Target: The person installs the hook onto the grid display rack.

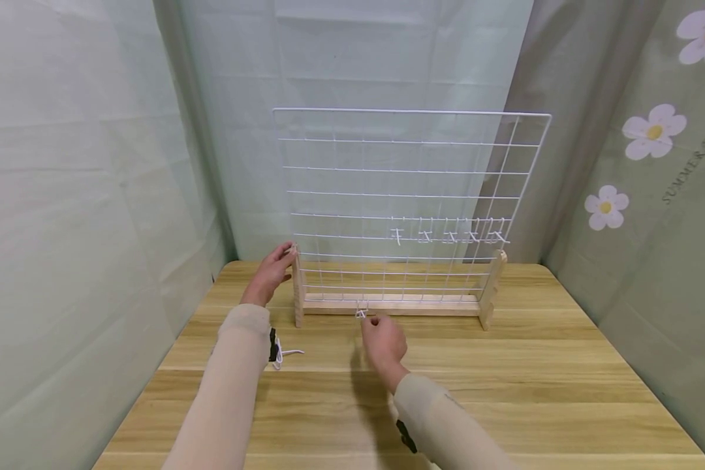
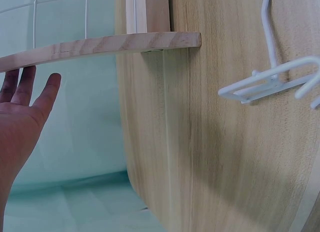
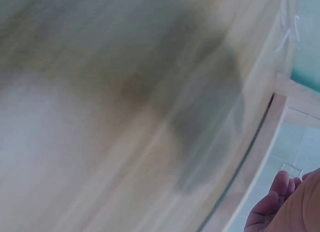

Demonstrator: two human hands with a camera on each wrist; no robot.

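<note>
A white wire grid panel (image 1: 408,196) stands upright in a wooden base (image 1: 390,304) on the wooden table (image 1: 505,391). My left hand (image 1: 283,258) rests with straight fingers (image 2: 47,94) against the base's left upright (image 1: 297,287). In front of the base's bottom rail, my right hand (image 1: 371,321) pinches a small white wire hook (image 1: 361,313). Several white hooks (image 1: 446,235) hang in a row on the right part of the grid. The right wrist view is blurred; only my fingertips (image 3: 280,204) and the wooden rail (image 3: 260,157) show there.
Another white hook (image 1: 288,354) lies on the table beside my left forearm, and looks large in the left wrist view (image 2: 270,82). Pale green curtains close in the table at the back and left; a flowered cloth (image 1: 652,130) hangs at the right.
</note>
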